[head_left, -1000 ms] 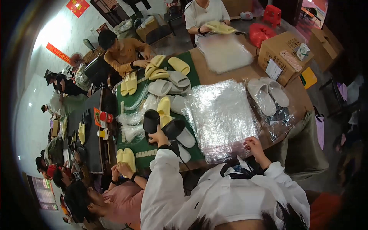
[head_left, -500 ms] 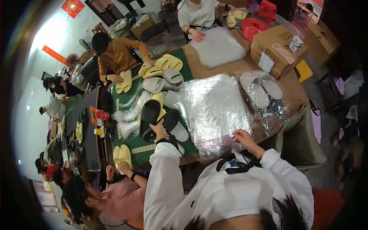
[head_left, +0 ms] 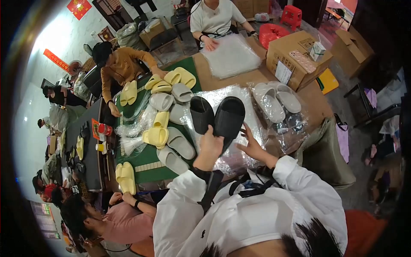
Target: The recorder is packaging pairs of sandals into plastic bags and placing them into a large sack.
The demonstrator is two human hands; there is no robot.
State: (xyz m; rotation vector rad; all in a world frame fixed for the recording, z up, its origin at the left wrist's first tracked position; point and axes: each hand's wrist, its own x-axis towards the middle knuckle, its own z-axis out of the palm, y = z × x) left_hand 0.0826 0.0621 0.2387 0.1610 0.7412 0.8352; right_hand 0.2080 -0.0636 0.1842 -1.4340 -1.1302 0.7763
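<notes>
My left hand (head_left: 209,147) grips a pair of black slippers (head_left: 229,122) side by side, raised over a stack of clear plastic bags (head_left: 252,115). Just right of the slippers' lower end is my right hand (head_left: 253,146), fingers apart and holding nothing; whether a fingertip touches the sole I cannot tell. Left of the stack, grey slippers (head_left: 180,142) and yellow slippers (head_left: 156,135) lie on the green mat (head_left: 147,159). A pair of light slippers (head_left: 268,102) in clear plastic rests right of the stack.
A cardboard box (head_left: 295,58) stands at the far right of the table. Across the table a person in white rests a hand on another bag stack (head_left: 231,55). Two co-workers sit on the left, near yellow slippers (head_left: 126,177). A grey-green sack (head_left: 327,154) hangs at the right edge.
My left hand has carried the black slippers from the green mat rightward over the bag stack. My right hand has moved left toward them. The view has shifted slightly.
</notes>
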